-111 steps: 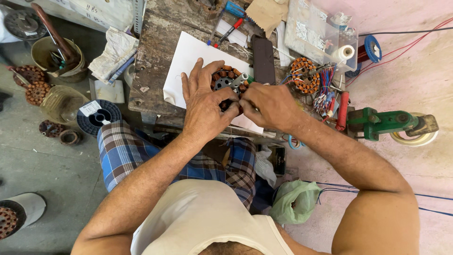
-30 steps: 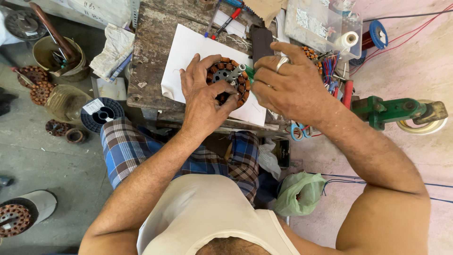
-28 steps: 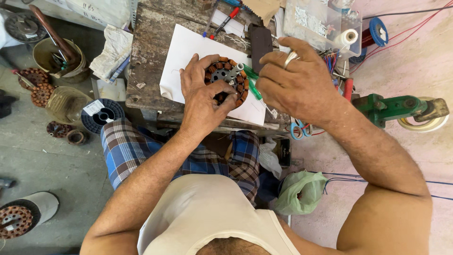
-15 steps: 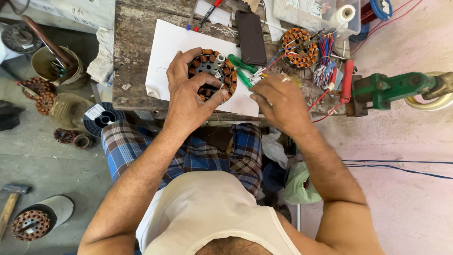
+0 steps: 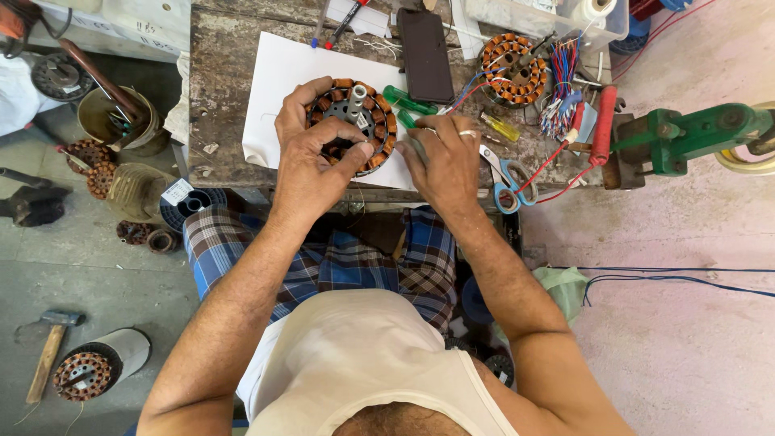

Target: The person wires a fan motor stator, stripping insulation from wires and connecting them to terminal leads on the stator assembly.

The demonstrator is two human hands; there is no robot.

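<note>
Seen from above, a seated person works at a worn wooden worktop (image 5: 226, 89). The left hand (image 5: 311, 161) is clamped around a round motor coil (image 5: 355, 121) on white paper (image 5: 278, 73). At its three o'clock, the right hand (image 5: 444, 161) grips a green-handled tool (image 5: 408, 102). The tool tip could slip and nick the copper windings or the gripping fingers.

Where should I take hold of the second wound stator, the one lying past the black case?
Take the second wound stator by its outer ring of coils, coming straight down from above. It lies flat and its near-left rim looks bare; wire leads trail off its right side, so avoid that edge.
</note>
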